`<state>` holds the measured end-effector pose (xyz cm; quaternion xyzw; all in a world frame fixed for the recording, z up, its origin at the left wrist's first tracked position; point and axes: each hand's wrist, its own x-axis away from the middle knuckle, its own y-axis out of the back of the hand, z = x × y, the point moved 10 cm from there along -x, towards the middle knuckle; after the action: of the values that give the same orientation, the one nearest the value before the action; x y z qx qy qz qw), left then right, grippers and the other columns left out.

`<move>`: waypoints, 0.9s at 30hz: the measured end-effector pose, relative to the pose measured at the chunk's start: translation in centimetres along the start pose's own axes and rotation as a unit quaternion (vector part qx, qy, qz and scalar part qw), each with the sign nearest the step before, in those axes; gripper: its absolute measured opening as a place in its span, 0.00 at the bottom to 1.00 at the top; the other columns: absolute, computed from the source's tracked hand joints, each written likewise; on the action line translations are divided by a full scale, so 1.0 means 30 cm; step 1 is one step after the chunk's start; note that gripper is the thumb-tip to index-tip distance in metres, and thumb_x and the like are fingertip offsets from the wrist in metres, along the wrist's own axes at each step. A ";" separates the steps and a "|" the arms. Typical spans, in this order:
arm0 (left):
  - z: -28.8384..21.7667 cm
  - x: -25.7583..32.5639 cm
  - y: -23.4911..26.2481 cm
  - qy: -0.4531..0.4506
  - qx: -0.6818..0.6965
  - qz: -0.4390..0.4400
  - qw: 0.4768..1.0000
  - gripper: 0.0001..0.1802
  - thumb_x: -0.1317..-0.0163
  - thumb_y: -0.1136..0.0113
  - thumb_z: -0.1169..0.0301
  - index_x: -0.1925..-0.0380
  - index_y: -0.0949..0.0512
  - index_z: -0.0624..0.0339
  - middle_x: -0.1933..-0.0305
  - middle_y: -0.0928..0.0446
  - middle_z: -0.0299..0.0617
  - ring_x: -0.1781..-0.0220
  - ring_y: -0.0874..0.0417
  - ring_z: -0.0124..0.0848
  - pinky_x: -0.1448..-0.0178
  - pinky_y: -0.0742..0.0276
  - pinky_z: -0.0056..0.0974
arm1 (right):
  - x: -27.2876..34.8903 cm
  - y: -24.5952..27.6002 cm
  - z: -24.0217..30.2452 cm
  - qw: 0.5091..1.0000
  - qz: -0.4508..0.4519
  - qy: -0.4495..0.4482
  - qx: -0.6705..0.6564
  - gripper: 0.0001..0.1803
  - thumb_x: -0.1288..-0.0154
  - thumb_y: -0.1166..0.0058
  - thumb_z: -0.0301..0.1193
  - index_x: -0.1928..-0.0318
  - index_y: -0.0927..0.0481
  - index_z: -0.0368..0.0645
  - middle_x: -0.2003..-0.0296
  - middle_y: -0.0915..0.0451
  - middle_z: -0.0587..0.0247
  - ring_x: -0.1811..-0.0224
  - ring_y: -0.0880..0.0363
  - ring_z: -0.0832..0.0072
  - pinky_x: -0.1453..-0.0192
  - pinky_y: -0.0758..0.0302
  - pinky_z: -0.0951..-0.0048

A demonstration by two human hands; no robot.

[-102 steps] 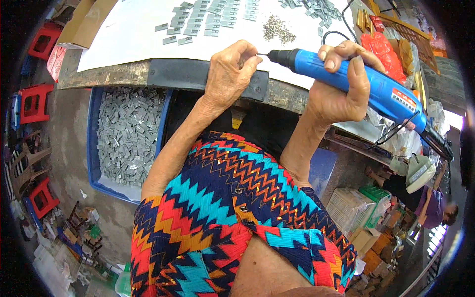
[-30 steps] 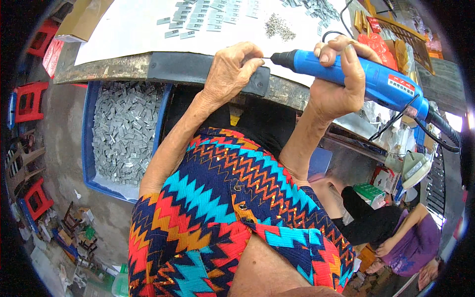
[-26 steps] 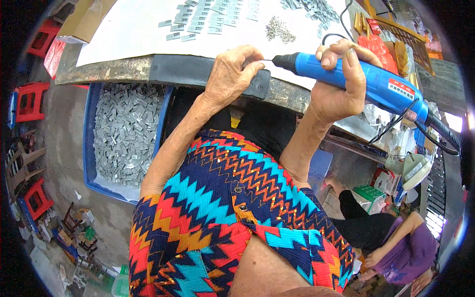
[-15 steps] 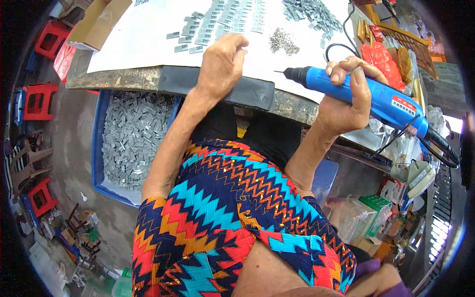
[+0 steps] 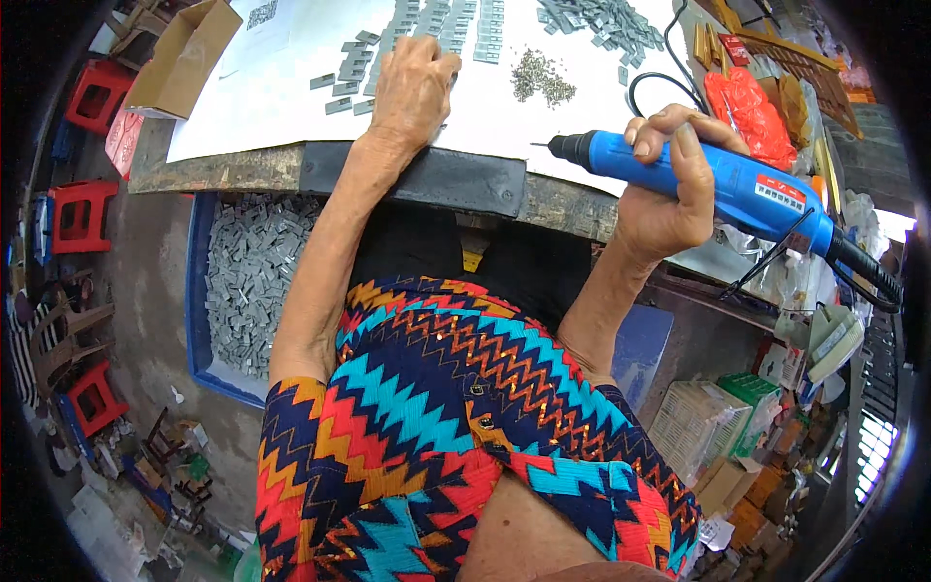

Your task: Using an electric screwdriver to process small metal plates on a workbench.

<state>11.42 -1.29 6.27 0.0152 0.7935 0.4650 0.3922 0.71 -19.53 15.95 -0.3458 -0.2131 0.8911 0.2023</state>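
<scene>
Closest in, a zigzag-patterned shirt (image 5: 407, 417) in navy, turquoise, red and orange fills the lower middle, with both bare forearms reaching up from it to the table (image 5: 218, 171). To the left, below the table edge, a blue tray (image 5: 197, 301) holds a deep jumble of loose grey pieces (image 5: 254, 281), lying at all angles.

At the table's front edge runs a black strip (image 5: 456, 181). To its right, the right hand (image 5: 677, 179) is wrapped around the driver (image 5: 616, 160), held aslant: a thick blue barrel with a red-and-white label, a black nose at the left and a ribbed black cord sleeve at the right. Its thin bit points left over the white sheet (image 5: 252, 107), well apart from the left hand.

The left hand (image 5: 412, 97) is over the near part of the plates (image 5: 489, 34), back upward and fingers bent; its fingertips are hidden, so I cannot tell whether it grips one. The plates are small, flat, grey oblongs with dark marks, set in close slanting columns, a few straggling at the left.

Right of them lies a scatter of tiny brassy bits (image 5: 541, 78), too small to tell apart. Farther off is a loose grey heap (image 5: 616, 29), then a red bag (image 5: 752, 112) at the right.
</scene>
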 end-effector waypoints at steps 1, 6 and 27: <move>-0.001 0.000 -0.004 0.000 -0.002 0.002 1.000 0.07 0.51 0.45 0.78 0.70 0.20 0.59 0.70 0.28 0.42 0.62 0.29 0.36 0.57 0.32 0.40 | -0.001 0.001 -0.002 1.000 -0.001 -0.003 -0.002 0.13 0.53 0.49 0.18 0.64 0.32 0.31 0.76 0.26 0.48 0.82 0.28 0.72 0.71 0.28 0.69; -0.001 0.002 -0.032 0.018 0.017 0.052 0.998 0.08 0.51 0.41 0.77 0.69 0.21 0.59 0.65 0.26 0.40 0.59 0.29 0.36 0.51 0.31 0.38 | -0.005 0.003 0.002 1.000 -0.003 0.005 0.005 0.13 0.54 0.48 0.18 0.64 0.32 0.31 0.77 0.26 0.48 0.83 0.28 0.72 0.72 0.28 0.70; -0.103 0.020 -0.068 -0.024 0.096 0.105 0.989 0.06 0.52 0.42 0.77 0.71 0.24 0.63 0.68 0.26 0.42 0.61 0.27 0.38 0.54 0.33 0.40 | -0.016 -0.008 -0.009 0.999 0.038 0.006 0.022 0.11 0.49 0.52 0.20 0.62 0.28 0.33 0.72 0.24 0.47 0.78 0.27 0.70 0.68 0.30 0.64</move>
<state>9.73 -4.46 5.20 0.1477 0.8188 0.4249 0.3567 1.27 -19.52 16.15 -0.3539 -0.1787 0.9008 0.1773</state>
